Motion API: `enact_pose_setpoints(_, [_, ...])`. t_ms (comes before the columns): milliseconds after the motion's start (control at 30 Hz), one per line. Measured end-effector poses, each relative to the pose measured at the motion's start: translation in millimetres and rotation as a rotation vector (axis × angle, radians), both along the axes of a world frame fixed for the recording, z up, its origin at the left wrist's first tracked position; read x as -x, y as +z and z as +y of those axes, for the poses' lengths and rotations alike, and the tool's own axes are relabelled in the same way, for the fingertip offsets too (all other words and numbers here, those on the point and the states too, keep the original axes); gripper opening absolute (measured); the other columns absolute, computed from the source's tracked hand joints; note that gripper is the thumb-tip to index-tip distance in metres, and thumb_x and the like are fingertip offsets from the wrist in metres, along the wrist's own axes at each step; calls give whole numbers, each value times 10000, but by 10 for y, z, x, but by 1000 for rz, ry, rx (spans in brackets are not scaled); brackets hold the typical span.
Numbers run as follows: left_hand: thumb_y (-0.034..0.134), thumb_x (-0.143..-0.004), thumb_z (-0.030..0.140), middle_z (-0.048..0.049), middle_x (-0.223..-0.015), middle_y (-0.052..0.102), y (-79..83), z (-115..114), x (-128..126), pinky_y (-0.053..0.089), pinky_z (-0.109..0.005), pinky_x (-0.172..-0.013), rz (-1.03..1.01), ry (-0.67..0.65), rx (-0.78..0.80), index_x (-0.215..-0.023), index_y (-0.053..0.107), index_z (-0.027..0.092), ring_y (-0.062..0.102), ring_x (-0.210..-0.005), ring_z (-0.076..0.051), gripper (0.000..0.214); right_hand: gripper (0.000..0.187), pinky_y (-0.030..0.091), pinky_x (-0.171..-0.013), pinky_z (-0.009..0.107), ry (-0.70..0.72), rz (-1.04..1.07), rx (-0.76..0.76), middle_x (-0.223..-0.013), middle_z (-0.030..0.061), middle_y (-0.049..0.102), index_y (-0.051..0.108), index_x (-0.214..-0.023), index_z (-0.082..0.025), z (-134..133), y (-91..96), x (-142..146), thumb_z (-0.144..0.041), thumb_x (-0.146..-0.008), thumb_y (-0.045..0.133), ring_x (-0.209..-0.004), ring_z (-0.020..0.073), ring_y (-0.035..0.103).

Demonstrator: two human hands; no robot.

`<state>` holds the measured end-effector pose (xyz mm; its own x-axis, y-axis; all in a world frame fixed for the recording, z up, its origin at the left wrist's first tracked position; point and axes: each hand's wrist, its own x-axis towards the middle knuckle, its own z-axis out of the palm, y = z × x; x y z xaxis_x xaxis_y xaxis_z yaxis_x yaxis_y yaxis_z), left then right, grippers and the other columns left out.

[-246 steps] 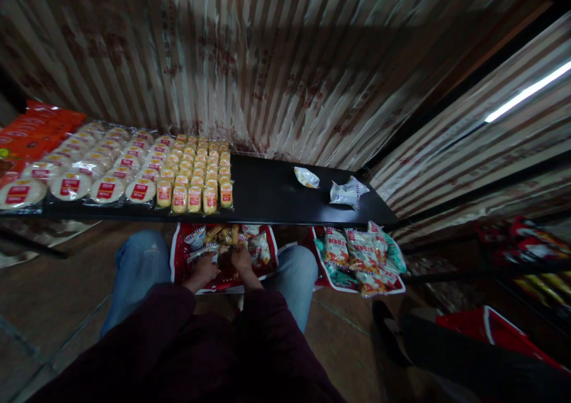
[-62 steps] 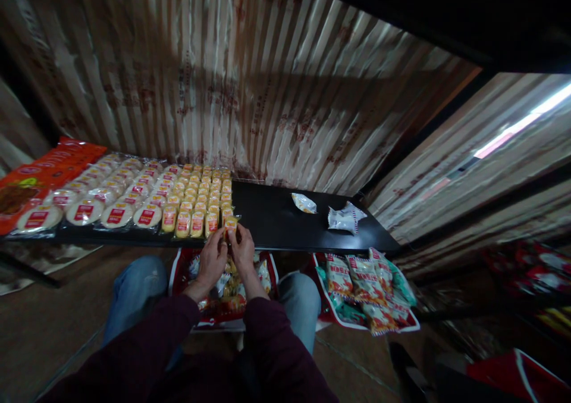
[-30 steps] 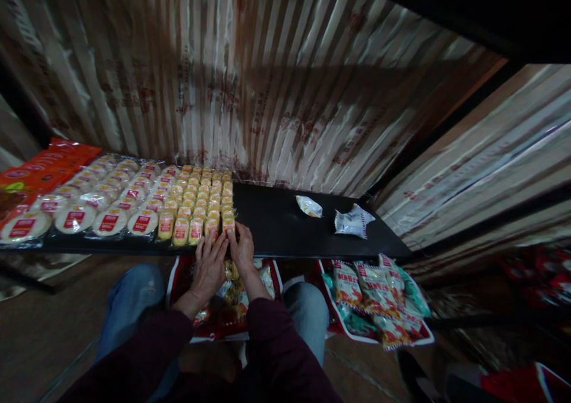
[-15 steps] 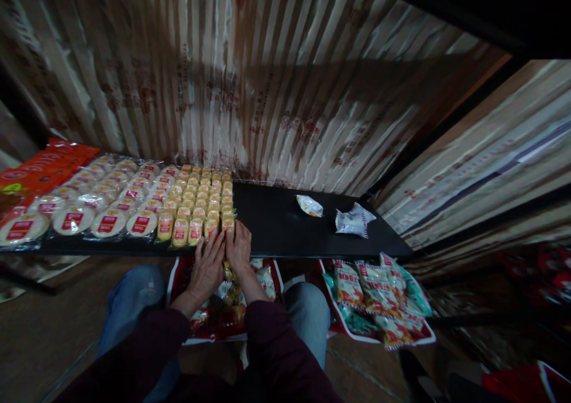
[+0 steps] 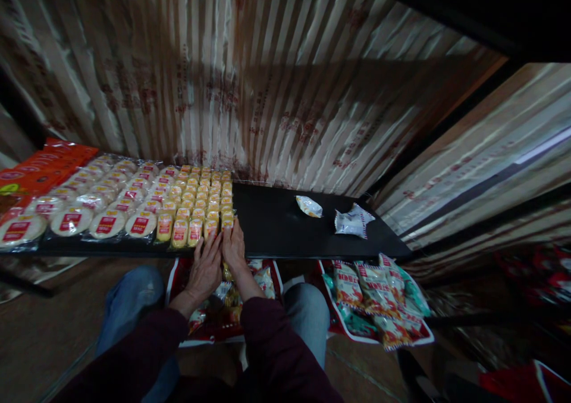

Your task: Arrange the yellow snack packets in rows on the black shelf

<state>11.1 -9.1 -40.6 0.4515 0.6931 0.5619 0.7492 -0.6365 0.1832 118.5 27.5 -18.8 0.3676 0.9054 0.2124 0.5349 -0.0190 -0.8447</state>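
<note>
Small yellow wrapped cakes (image 5: 200,203) stand in tight rows on a black shelf (image 5: 272,230). At the front end of these rows, my left hand (image 5: 206,269) lies with stretched fingers against the wrappers. Close beside it, my right hand (image 5: 233,248) rests its extended fingers on the front cake of the rightmost row (image 5: 227,218). Both hands are open and press on the cakes rather than wrap round them. My fingers partly cover the front cakes.
Round white wrapped cakes (image 5: 104,224) and an orange bag (image 5: 49,162) lie to the left. On the right of the shelf are a loose packet (image 5: 308,206) and white packets (image 5: 352,221). Below stand a basket (image 5: 279,275) between my knees and another basket (image 5: 428,331) of packets.
My right hand has shifted slightly left, from the outer side of the last row onto its front cake. My left hand stays almost where it was.
</note>
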Motion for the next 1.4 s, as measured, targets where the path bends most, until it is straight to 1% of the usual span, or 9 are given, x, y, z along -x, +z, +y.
enact_pose_setpoints(167, [419, -797, 85, -154, -1455, 434, 8, -18, 0, 150, -495, -1169, -5, 2, -1, -1361, 475, 59, 217, -1438, -272, 568, 628, 260, -1130, 471, -35, -24, 13, -1454, 222, 408, 385, -1401, -24, -19, 26, -4, -431, -947, 231, -1374, 270, 361])
enact_pose_setpoints(400, [434, -769, 87, -159, -1440, 453, -11, -26, 4, 121, -491, -1176, 30, 4, 21, -1378, 461, 68, 195, -1445, -264, 610, 641, 268, -1123, 458, -36, -71, 44, -1426, 235, 439, 371, -1410, -10, -1, 26, 26, -429, -945, 232, -1353, 277, 389])
enact_pose_setpoints(500, [439, -763, 95, -160, -1453, 435, -30, -23, 3, 117, -495, -1176, 47, 10, 32, -1391, 446, 77, 188, -1447, -262, 628, 627, 272, -1118, 469, -52, -72, 16, -1425, 232, 441, 378, -1406, -25, -10, 19, 22, -429, -942, 257, -1351, 277, 389])
enact_pose_setpoints(600, [434, -762, 89, -142, -1475, 406, -34, -26, 0, 112, -497, -1176, 43, 4, 32, -1391, 447, 86, 176, -1450, -262, 629, 634, 273, -1117, 480, -68, -44, -7, -1452, 232, 404, 351, -1419, -25, -49, 13, -7, -432, -942, 257, -1373, 274, 355])
enact_pose_setpoints(800, [416, -780, 81, -146, -1504, 349, -57, -48, -15, 112, -499, -1174, 37, 5, 28, -1394, 431, 51, 163, -1452, -272, 615, 631, 259, -1137, 442, -56, 12, -10, -1465, 196, 401, 368, -1418, -51, -113, -13, -64, -449, -951, 219, -1389, 238, 337])
enact_pose_setpoints(933, [431, -798, 103, -150, -1494, 367, -93, -54, -24, 97, -500, -1176, 23, 10, 24, -1371, 477, 86, 179, -1449, -270, 575, 595, 266, -1136, 451, -36, 12, -18, -1471, 170, 406, 370, -1426, -89, -83, -27, -56, -431, -956, 241, -1395, 227, 329])
enact_pose_setpoints(1067, [446, -817, 132, -146, -1493, 372, -118, -39, -19, 88, -501, -1177, 39, 12, 20, -1349, 510, 104, 182, -1448, -272, 537, 591, 282, -1130, 444, -14, 52, -18, -1466, 170, 414, 373, -1427, -97, -41, 1, -47, -434, -952, 269, -1390, 227, 339])
enact_pose_setpoints(1233, [443, -824, 133, -138, -1492, 377, -110, -14, -16, 87, -511, -1175, 48, 15, 10, -1328, 534, 107, 184, -1447, -284, 512, 622, 297, -1123, 418, -21, 79, -40, -1439, 171, 445, 382, -1415, -89, 6, 66, -33, -469, -956, 203, -1375, 214, 359])
enact_pose_setpoints(1400, [448, -825, 136, -147, -1476, 402, -107, -1, -19, 91, -507, -1173, 40, 17, 8, -1350, 509, 111, 208, -1440, -282, 529, 648, 246, -1152, 395, 32, 38, -28, -1466, 146, 412, 371, -1424, -103, 17, 73, -13, -496, -954, 161, -1389, 192, 331])
